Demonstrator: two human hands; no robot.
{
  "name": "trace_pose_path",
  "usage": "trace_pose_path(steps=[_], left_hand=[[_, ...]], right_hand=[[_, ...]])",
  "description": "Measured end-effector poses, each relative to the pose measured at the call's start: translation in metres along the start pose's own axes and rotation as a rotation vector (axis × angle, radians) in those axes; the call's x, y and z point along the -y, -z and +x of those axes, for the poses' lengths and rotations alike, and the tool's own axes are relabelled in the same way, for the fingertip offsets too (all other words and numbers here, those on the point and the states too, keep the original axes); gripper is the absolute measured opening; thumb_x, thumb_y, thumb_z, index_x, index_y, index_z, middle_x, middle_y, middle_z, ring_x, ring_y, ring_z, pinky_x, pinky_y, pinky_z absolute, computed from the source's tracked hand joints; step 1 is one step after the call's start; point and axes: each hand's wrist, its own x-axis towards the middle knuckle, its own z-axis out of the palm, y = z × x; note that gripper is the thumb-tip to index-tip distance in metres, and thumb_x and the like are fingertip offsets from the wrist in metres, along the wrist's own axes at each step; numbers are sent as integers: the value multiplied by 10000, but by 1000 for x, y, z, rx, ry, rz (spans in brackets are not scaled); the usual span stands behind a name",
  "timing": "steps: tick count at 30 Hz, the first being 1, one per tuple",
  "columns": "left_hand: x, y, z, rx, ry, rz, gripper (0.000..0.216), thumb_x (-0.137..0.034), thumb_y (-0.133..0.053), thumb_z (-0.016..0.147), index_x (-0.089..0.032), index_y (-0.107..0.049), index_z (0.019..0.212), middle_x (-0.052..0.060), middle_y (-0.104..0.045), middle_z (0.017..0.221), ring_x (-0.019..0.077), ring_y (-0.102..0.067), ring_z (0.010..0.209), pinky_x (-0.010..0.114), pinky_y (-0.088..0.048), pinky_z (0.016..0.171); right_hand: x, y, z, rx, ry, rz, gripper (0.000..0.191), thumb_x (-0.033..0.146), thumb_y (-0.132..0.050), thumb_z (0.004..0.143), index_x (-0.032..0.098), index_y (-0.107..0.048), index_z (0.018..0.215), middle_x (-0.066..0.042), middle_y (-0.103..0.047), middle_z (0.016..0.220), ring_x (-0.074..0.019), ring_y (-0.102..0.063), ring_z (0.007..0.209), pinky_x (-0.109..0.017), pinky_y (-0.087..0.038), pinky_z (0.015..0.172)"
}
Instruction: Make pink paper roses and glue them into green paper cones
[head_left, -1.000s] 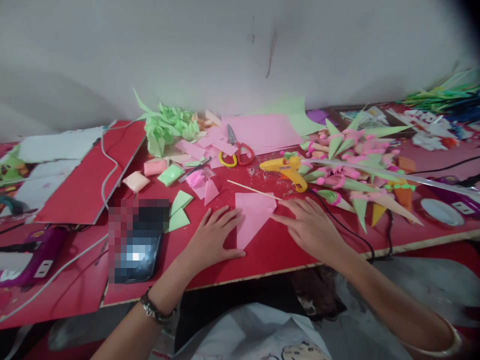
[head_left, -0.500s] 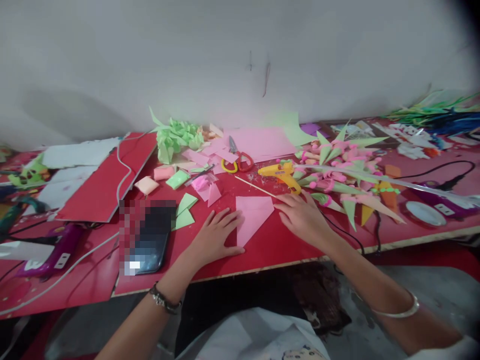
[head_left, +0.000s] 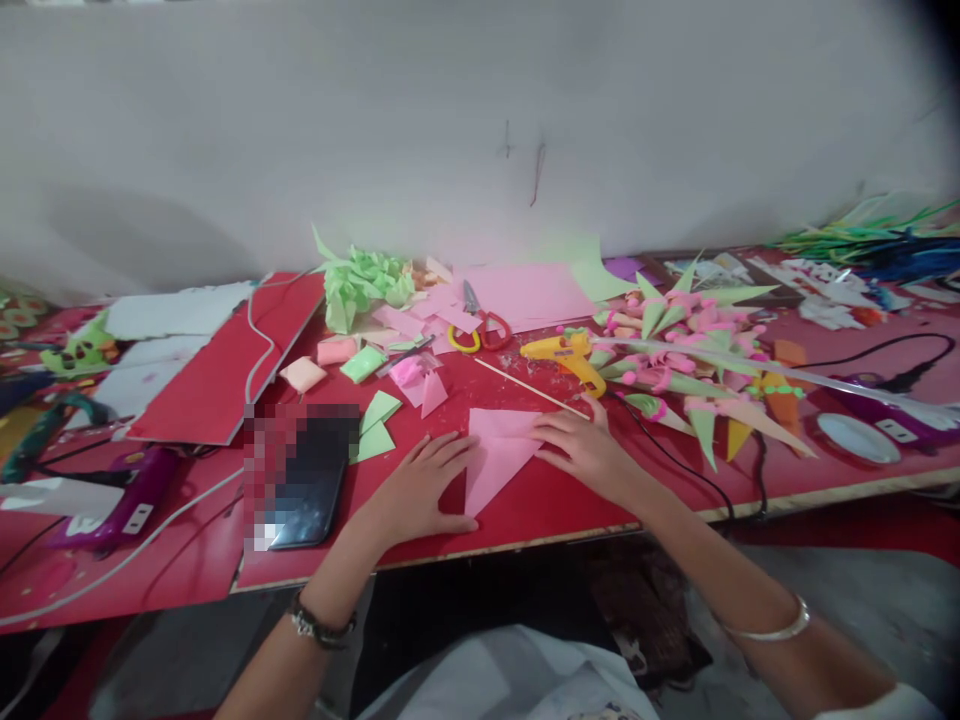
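Note:
A pink paper sheet point(head_left: 491, 458) folded to a downward point lies on the red table point(head_left: 570, 500) in front of me. My left hand point(head_left: 416, 490) rests flat beside its left edge, fingers spread, thumb near the tip. My right hand point(head_left: 581, 445) lies flat on the paper's upper right corner, fingers stretched out. A thin wooden stick point(head_left: 525, 388) lies just beyond the paper.
A yellow glue gun point(head_left: 566, 355) and its black cord sit behind my right hand. Scissors point(head_left: 476, 325), pink and green paper scraps, paper cones point(head_left: 690, 350), a phone point(head_left: 311, 480) at left, a white cable and a purple power strip point(head_left: 120, 500) surround the spot.
My right hand has slid left onto the pink paper's corner. The left hand stays beside the paper. The camera view has shifted slightly.

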Motion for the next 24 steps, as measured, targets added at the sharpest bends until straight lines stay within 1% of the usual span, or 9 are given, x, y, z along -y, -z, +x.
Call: trace_pose_path(steps=[3, 6, 8, 11, 13, 15, 17, 22, 24], left_hand=[[-2, 0, 1, -6, -9, 21, 769, -566, -511, 687, -237, -240, 1326, 51, -305, 1375, 226, -251, 1247, 394, -211, 1015], [-9, 0, 5, -50, -8, 38, 686, -520, -531, 701, -237, -317, 1288, 48, -389, 1316, 221, -322, 1195, 384, -241, 1000], [-16, 3, 8, -104, 20, 62, 556, -440, -531, 741, -219, -398, 1233, 57, -475, 1221, 215, -396, 1118, 367, -312, 946], [-27, 10, 15, -176, 50, 144, 284, -289, -465, 817, -198, -545, 1073, 62, -577, 993, 200, -488, 941, 338, -400, 810], [-32, 17, 17, -219, 56, 190, 231, -232, -407, 848, -197, -603, 965, 52, -591, 860, 183, -507, 831, 314, -419, 724], [-33, 21, 18, -273, 52, 193, 239, -211, -390, 855, -196, -622, 911, 45, -592, 804, 171, -506, 775, 292, -421, 672], [-30, 22, 16, -331, 25, 157, 220, -199, -414, 845, -199, -622, 918, 40, -609, 822, 166, -507, 773, 284, -422, 669], [-18, 15, 9, -465, -60, 44, 182, -173, -460, 821, -204, -621, 900, 15, -658, 847, 151, -540, 762, 289, -434, 692], [-17, 13, 9, -514, -84, 3, 171, -176, -467, 817, -195, -619, 892, 19, -662, 849, 146, -554, 761, 285, -443, 692]], right_hand=[[1, -5, -1, -130, 55, -48, 192, 253, -415, 863, 221, -605, 859, 15, -656, 859, -124, -572, 824, -434, -59, 1005], [5, -7, -1, -261, 92, -90, 203, 218, -411, 867, 215, -601, 796, 42, -658, 769, -95, -565, 729, -403, -79, 1001], [11, -6, -1, -289, 105, -129, 202, 203, -414, 864, 206, -592, 769, 41, -651, 745, -96, -554, 718, -390, -103, 991], [23, -1, 2, -301, 148, -165, 188, 193, -425, 855, 201, -572, 738, 43, -635, 713, -97, -539, 715, -366, -134, 977], [30, 4, 3, -328, 171, -142, 170, 194, -438, 848, 207, -563, 734, 48, -628, 703, -93, -536, 709, -348, -148, 970], [33, 9, 4, -351, 144, -63, 136, 219, -462, 835, 212, -564, 746, 39, -632, 732, -100, -543, 732, -341, -164, 965], [32, 13, 4, -350, 80, 68, 78, 247, -499, 811, 220, -572, 816, 14, -640, 813, -125, -556, 801, -351, -185, 963], [23, 15, -3, -318, -93, 484, 257, 278, -532, 777, 237, -542, 1031, -41, -625, 1007, -181, -545, 958, -371, -317, 918], [22, 13, -6, -282, -88, 576, 283, 301, -517, 784, 231, -545, 1057, -55, -608, 1056, -190, -528, 1000, -362, -360, 892]])
